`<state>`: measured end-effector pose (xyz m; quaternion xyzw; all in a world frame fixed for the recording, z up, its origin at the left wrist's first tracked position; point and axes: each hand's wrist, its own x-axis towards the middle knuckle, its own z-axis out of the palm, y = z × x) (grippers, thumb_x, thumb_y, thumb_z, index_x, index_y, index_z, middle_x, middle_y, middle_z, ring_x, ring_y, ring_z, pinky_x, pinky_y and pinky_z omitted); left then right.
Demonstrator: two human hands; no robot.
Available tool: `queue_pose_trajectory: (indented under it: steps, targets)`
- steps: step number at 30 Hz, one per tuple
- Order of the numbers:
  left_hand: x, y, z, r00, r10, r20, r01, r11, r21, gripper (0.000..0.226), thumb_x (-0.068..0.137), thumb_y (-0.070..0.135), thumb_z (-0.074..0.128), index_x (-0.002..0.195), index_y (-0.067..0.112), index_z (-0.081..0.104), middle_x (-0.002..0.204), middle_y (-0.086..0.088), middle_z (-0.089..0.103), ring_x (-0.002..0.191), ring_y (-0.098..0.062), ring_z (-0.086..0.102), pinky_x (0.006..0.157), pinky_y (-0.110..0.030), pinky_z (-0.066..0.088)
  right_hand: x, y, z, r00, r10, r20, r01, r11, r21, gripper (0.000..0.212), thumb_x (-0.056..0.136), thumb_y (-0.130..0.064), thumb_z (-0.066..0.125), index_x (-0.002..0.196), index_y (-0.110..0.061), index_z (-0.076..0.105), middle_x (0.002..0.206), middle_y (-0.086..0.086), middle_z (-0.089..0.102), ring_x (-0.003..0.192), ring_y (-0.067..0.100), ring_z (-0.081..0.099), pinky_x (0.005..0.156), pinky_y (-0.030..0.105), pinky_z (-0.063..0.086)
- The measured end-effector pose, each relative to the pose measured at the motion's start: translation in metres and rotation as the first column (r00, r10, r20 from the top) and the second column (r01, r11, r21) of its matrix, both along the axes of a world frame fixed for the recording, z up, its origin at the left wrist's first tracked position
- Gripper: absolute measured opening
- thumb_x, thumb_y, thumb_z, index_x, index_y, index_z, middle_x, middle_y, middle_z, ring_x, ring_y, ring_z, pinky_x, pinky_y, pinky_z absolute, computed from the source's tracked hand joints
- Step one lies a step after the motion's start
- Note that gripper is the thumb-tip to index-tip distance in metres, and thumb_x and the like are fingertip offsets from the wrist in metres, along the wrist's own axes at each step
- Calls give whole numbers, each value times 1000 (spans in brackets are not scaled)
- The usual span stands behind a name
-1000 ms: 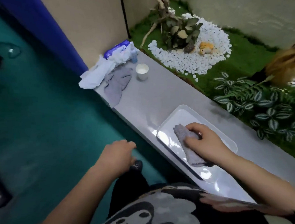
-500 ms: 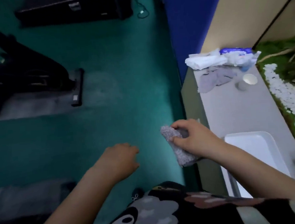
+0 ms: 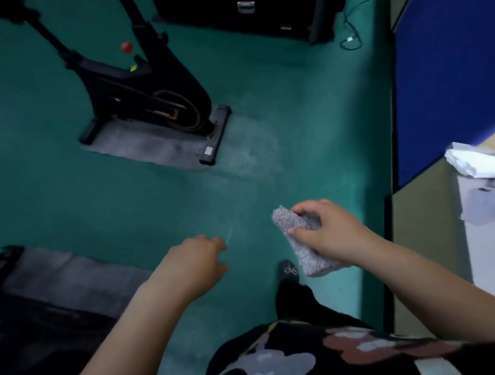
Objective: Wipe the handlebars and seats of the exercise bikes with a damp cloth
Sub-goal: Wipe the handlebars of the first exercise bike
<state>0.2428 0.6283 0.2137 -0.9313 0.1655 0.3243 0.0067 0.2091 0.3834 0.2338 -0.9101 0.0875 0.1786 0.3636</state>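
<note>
At the far left edge I see a dark mat (image 3: 55, 279) on the green floor (image 3: 123, 203), with a black bar (image 3: 0, 263) at its corner that I can't identify. Further back, upper left, stands a black bike (image 3: 143, 89) on its own grey mat (image 3: 145, 148); its frame, a red knob (image 3: 126, 46) and its base bars show, but the seat and handlebars are cut off by the top of the view. Behind it, along the far side, sits a long black case (image 3: 244, 7), with a cable (image 3: 351, 35) trailing on the floor at its right end. Nearer me, my left hand (image 3: 196, 265) hangs over the floor with fingers loosely curled and nothing in it. Just right of it, my right hand (image 3: 330, 234) grips the grey cloth (image 3: 304, 242), thumb and fingers pinched round its folded upper end while the rest droops below the palm, in the air above my dark shoe (image 3: 288, 271). The cloth is well apart from the bike. Right again, a blue panel (image 3: 444, 68) rises beside a grey counter (image 3: 494, 256), where white wipes (image 3: 481, 160) lie on a second grey cloth (image 3: 493, 200) at the frame's edge.
</note>
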Motion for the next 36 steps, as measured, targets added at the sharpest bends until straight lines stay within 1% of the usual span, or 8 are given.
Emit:
queue_pose_trajectory:
  steps: [3,9,14,16,21,31,33,36]
  targets:
    - [54,3,-6,998,30,59,-28,999,-36,46,92,43,51,136,30,43,133,-3,50,120,-24,51,96,-37,45,60,4,-8,1000,7,3,-7,1000,-3,32,81,-38,68,112,-32,62,108,-4,52,96,13,55,78,20,34]
    - [167,26,-13,993,97,-65,-95,995,29,47,91,41,51,137,31,43,138,-2,47,124,-24,49,100,-36,42,200,17,-15,999,50,14,-50,999,-5,37,81,-37,68,117,-29,61,110,-2,52,95,13,54,79,21,34]
    - [264,62,10,974,155,168,-152,988,-28,46,92,42,49,136,31,42,132,0,49,123,-23,46,99,-37,42,305,50,-3,996,57,65,-58,998,18,33,82,-35,69,114,-31,62,108,0,53,93,14,51,80,22,34]
    - [294,81,12,958,188,216,-183,982,-44,47,92,44,48,137,32,41,133,2,48,124,-22,44,100,-38,41,342,70,-3,994,82,76,-83,996,16,33,82,-35,69,115,-30,62,109,0,52,92,14,50,80,21,33]
    - [365,144,2,965,255,57,-252,966,-55,46,91,45,52,135,33,44,135,0,49,123,-23,49,99,-35,43,425,130,-16,988,154,-20,-155,988,-21,32,82,-37,67,113,-32,64,109,0,53,99,17,56,81,24,38]
    - [555,302,9,959,259,119,-252,965,-72,43,93,43,51,133,28,47,132,-1,51,119,-24,52,97,-38,45,587,290,-16,988,150,22,-150,989,-9,37,83,-43,64,119,-34,61,110,-8,51,95,8,51,80,21,34]
    - [585,320,9,961,254,107,-247,966,-71,43,92,43,51,132,28,47,132,-1,51,119,-24,52,96,-39,46,615,309,-21,980,188,-62,-190,981,-31,32,84,-41,62,115,-36,63,114,-6,57,99,11,56,82,22,39]
    - [628,338,6,969,243,44,-239,967,-90,43,93,44,52,133,29,47,134,-1,50,119,-23,53,97,-37,45,655,329,-31,963,221,-153,-235,969,-81,20,82,-36,51,98,-38,63,104,-2,62,88,17,62,79,31,51]
